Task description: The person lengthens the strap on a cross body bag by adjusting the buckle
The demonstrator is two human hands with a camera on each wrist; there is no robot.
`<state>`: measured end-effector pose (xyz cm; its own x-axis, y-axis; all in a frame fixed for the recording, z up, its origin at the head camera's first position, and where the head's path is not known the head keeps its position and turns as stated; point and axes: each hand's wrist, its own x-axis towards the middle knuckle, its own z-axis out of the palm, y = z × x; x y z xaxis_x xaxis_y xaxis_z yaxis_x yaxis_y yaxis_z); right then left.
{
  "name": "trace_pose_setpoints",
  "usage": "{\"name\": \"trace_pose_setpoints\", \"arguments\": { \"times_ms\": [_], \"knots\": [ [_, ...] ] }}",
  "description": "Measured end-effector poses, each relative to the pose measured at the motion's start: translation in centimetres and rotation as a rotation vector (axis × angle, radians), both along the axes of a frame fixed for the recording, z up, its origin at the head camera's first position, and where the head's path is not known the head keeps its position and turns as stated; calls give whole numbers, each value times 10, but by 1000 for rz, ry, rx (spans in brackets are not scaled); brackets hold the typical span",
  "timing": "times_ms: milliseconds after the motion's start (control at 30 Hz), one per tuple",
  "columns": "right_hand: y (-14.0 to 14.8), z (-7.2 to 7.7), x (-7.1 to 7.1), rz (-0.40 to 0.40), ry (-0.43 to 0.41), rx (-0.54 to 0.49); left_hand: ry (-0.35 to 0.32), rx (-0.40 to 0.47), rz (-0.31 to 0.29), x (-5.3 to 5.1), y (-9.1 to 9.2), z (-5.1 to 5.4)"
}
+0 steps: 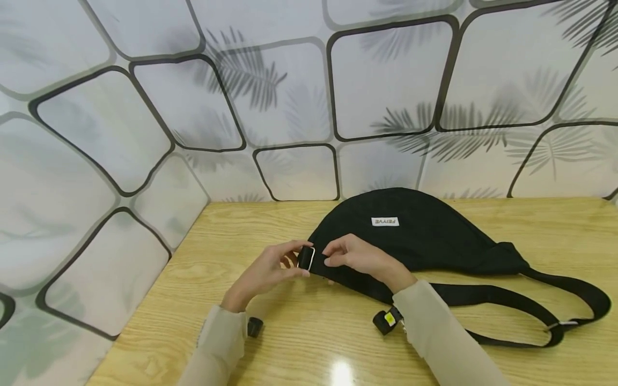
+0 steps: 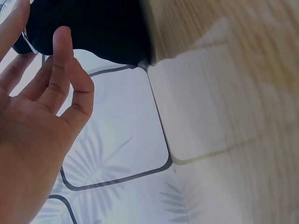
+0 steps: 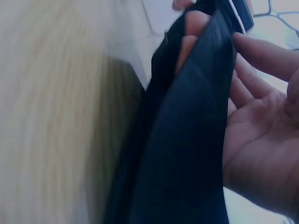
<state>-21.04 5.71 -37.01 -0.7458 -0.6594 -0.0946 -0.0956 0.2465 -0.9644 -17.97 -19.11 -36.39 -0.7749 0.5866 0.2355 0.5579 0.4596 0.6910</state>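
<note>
A black waist bag (image 1: 386, 241) with a white label (image 1: 384, 221), its lettering upside down, lies on the wooden table. My left hand (image 1: 267, 271) pinches a rectangular metal strap buckle (image 1: 311, 259), with black webbing through it, at the bag's left end. Close beside it, my right hand (image 1: 359, 257) has its thumb and index finger bent over the bag. In the right wrist view, the right thumb presses the edge of the black fabric (image 3: 187, 140) and fingers show behind it, near the buckle. The left wrist view shows loosely bent left fingers (image 2: 63, 70) below the dark bag.
A black strap (image 1: 576, 287) loops out to the right of the bag, with a metal slider (image 1: 562, 325) on it. Behind the wooden table (image 1: 299, 343) stands a white patterned wall (image 1: 289, 107). A small black device (image 1: 386, 320) sits at the right wrist.
</note>
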Motion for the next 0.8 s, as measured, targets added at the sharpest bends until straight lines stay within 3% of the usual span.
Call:
{"name": "trace_pose_setpoints", "arguments": {
  "times_ms": [233, 600, 800],
  "knots": [
    [8, 0, -1, 82, -15, -10, -17, 18, 18, 0, -2, 0],
    [-10, 1, 7, 33, 13, -89, -41, 9, -17, 0, 3, -1],
    [-9, 4, 7, 49, -13, -111, -14, -15, -28, 2, 5, 0]
  ]
}}
